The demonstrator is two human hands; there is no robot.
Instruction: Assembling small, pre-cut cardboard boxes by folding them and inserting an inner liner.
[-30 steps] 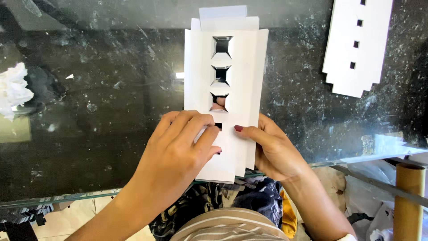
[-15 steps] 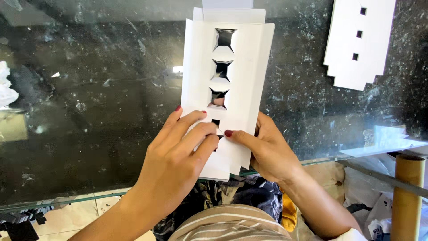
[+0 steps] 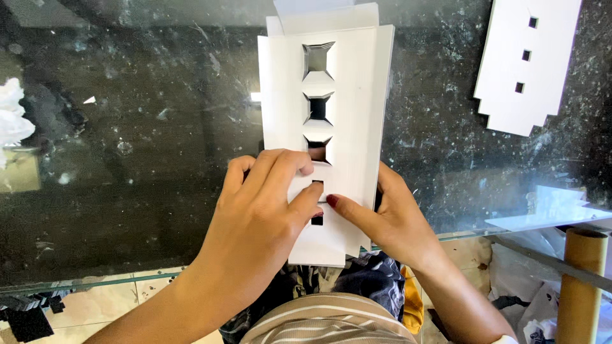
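A folded white cardboard piece (image 3: pixel 349 95) with a row of square cut-outs down its middle lies upright on a dark glass table (image 3: pixel 146 127). Its near end hangs past the table's edge. My left hand (image 3: pixel 264 220) lies flat on the lower part, fingers pressing by the lowest cut-outs. My right hand (image 3: pixel 389 220) grips the lower right edge, its thumb with a red nail pressing on the front face next to my left fingers.
A second flat white cardboard piece (image 3: pixel 526 64) with three small square holes lies at the upper right. Crumpled white material (image 3: pixel 13 114) sits at the left edge. A brown cardboard tube (image 3: pixel 583 286) stands at the lower right, below the glass edge (image 3: pixel 95 283).
My left fingers have slid up the card toward the lower cut-outs and my right thumb has moved in beside them. The card sits slightly nearer in view.
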